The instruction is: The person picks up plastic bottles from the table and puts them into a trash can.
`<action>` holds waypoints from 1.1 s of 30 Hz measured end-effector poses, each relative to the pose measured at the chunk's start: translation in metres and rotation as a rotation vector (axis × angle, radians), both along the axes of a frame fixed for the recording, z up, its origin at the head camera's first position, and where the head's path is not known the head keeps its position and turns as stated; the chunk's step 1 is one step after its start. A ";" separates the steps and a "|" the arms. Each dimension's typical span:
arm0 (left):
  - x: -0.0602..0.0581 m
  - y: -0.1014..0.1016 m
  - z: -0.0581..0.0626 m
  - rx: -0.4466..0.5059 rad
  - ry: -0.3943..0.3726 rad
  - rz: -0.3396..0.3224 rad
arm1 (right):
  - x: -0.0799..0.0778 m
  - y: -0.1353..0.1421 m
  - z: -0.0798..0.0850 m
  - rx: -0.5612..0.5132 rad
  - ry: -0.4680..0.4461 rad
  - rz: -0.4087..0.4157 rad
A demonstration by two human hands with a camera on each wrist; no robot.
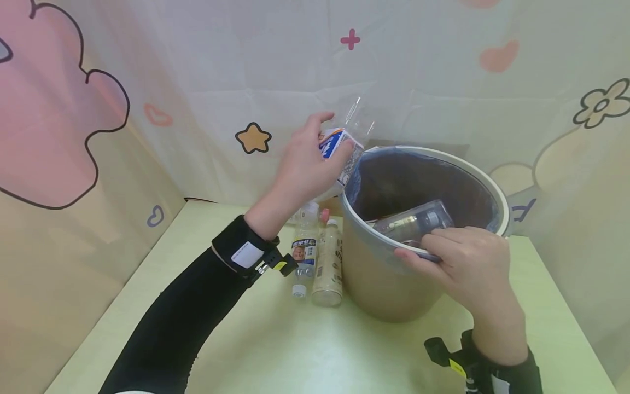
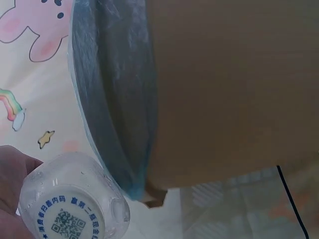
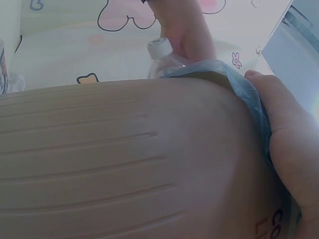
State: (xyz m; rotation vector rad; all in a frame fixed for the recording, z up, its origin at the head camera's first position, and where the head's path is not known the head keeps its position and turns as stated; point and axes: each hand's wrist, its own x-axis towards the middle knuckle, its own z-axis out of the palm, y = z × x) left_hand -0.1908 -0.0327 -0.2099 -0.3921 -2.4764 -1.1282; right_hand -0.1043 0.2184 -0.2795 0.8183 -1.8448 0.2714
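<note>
Work is looking only partly done, judging by where the plastic things are lying. One clear container (image 1: 413, 219) is resting inside the lined bin (image 1: 394, 287), tilting near its front rim, so that much is counting as finished. A clear labelled bottle (image 1: 355, 135) is being held up at the bin's left rim; the left hand (image 1: 307, 161) is curling thumb and fingers round it, and the bottle is not yet lying inside. The right hand (image 1: 465, 262) is gripping the near rim, thumb outside and fingers over the edge (whether the fingertips are also touching the container, I cannot tell). Just left of the bin, on the table (image 1: 266, 339), a blue-labelled bottle (image 1: 303, 257) and a pale bottle (image 1: 327, 268) are lying side by side, with a red cap (image 1: 325, 215) showing behind. Those are seeming to be what is left, though the bin's front wall is hiding anything lower down.
</note>
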 end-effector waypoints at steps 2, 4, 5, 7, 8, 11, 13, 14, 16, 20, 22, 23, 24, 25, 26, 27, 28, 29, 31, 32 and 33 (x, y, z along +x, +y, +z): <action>0.001 0.007 0.004 -0.022 0.019 0.012 | 0.000 0.001 0.000 0.003 -0.004 -0.002; 0.001 0.012 0.007 -0.038 0.037 0.021 | 0.000 0.001 0.000 0.009 -0.011 -0.004; 0.000 0.014 0.007 -0.041 0.044 0.022 | 0.000 0.002 -0.001 0.013 -0.014 -0.007; 0.000 0.019 0.008 -0.050 0.058 0.022 | 0.000 0.002 -0.001 0.017 -0.018 -0.013; 0.000 0.021 0.008 -0.052 0.064 0.020 | 0.000 0.002 -0.002 0.018 -0.018 -0.013; 0.000 0.029 0.011 -0.059 0.068 0.009 | 0.000 0.002 -0.001 0.016 -0.010 -0.013; 0.001 0.035 0.012 -0.064 0.068 -0.005 | 0.000 0.001 0.000 0.013 -0.003 -0.011; 0.002 0.039 0.012 -0.068 0.075 -0.014 | 0.000 0.001 0.000 0.012 0.001 -0.010; 0.002 0.045 0.013 -0.077 0.087 -0.033 | 0.000 0.000 0.001 0.009 0.005 -0.008; 0.004 0.057 0.016 -0.073 0.120 -0.054 | 0.000 0.000 0.002 0.002 0.008 -0.002; 0.006 0.061 0.019 -0.062 0.135 -0.071 | 0.001 0.000 0.002 -0.002 0.008 0.001; 0.006 0.064 0.019 -0.055 0.140 -0.084 | 0.001 0.001 0.002 -0.004 0.009 0.002; 0.007 0.066 0.019 -0.056 0.148 -0.095 | 0.001 0.001 0.002 -0.006 0.010 0.003; 0.007 0.068 0.019 -0.061 0.156 -0.104 | 0.000 0.001 0.002 -0.008 0.012 0.005; 0.007 0.070 0.018 -0.063 0.158 -0.118 | 0.000 0.001 0.002 -0.010 0.013 0.006; 0.008 0.072 0.016 -0.067 0.157 -0.128 | 0.000 0.001 0.002 -0.010 0.013 0.006; 0.008 0.074 0.014 -0.071 0.150 -0.137 | 0.000 0.001 0.002 -0.010 0.014 0.007; 0.008 0.076 0.012 -0.077 0.143 -0.145 | 0.000 0.001 0.001 -0.009 0.014 0.008; 0.008 0.079 0.006 -0.089 0.122 -0.162 | -0.001 0.001 0.001 -0.008 0.014 0.010; 0.009 0.080 0.003 -0.102 0.114 -0.169 | -0.001 0.001 0.001 -0.007 0.013 0.009; 0.009 0.081 0.000 -0.119 0.111 -0.174 | -0.001 0.001 0.001 -0.007 0.013 0.010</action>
